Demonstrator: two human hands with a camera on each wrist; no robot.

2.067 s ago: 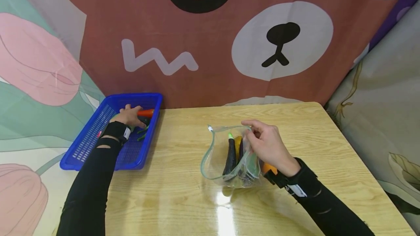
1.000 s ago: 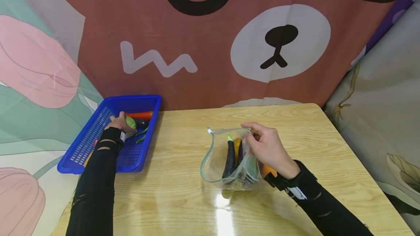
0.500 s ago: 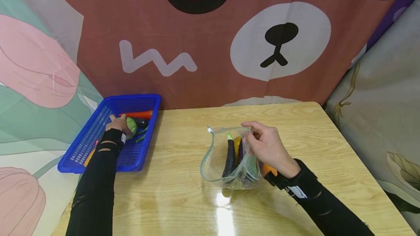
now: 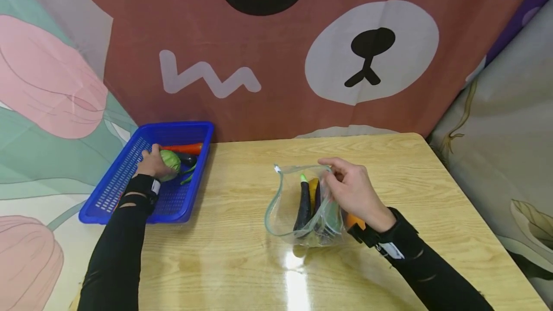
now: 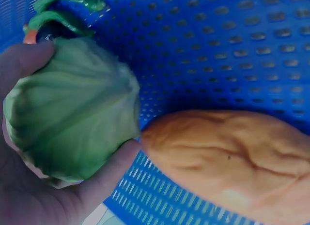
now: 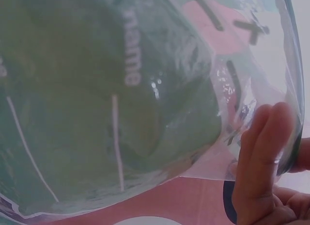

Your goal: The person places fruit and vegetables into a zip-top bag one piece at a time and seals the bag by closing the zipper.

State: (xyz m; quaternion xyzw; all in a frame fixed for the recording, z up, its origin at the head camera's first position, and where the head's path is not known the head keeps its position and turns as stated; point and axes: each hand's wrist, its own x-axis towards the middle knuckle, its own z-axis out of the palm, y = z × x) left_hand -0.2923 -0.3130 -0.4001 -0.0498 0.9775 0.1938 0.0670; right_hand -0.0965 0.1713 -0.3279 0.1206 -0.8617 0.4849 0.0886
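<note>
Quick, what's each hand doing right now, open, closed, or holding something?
Left hand: closed around the green cabbage in the blue basket.
Right hand: closed, pinching the rim of the clear bag.

The left grip (image 4: 152,164) has shifted left, uncovering the green cabbage (image 4: 171,159).

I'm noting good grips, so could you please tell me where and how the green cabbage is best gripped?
I'd probably cup the cabbage around its rounded sides, from above and its left, as the left hand does, since in the head view the carrot lies beyond it and a dark vegetable to its right.
</note>
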